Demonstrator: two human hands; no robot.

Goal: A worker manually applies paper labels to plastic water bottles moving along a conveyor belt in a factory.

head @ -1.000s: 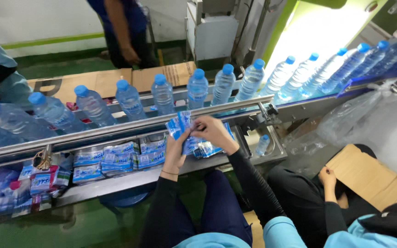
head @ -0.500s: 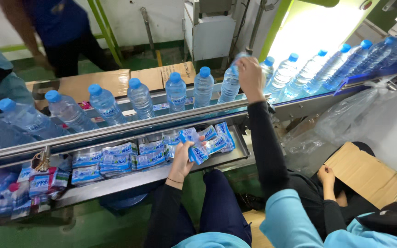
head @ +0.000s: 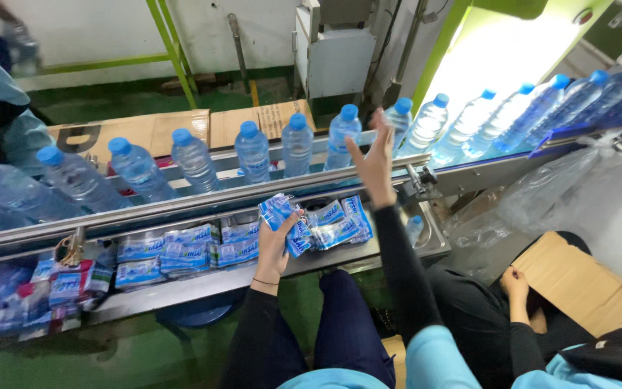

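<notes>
My left hand (head: 276,243) is shut on a small bundle of blue-and-white label sleeves (head: 282,216), held over the metal tray (head: 426,241) below the conveyor. My right hand (head: 376,164) is raised with fingers apart and nothing in it, just in front of the conveyor rail. The nearest bottle (head: 397,122) has a blue cap and stands right behind its fingertips. A row of clear water bottles with blue caps (head: 252,151) stands on the conveyor (head: 181,205). More label sleeves (head: 181,248) lie in rows in the tray.
Another person's hand (head: 516,282) rests by a flat cardboard sheet (head: 584,288) at the right. A person in a teal sleeve (head: 1,130) stands at the far left. Cardboard boxes (head: 145,130) and a green frame (head: 170,50) lie behind the conveyor. A clear plastic bag (head: 541,194) hangs at the right.
My right hand left the label bundle, reached up to a bottle on the conveyor, and has now dropped back slightly, open. My left hand kept the labels.
</notes>
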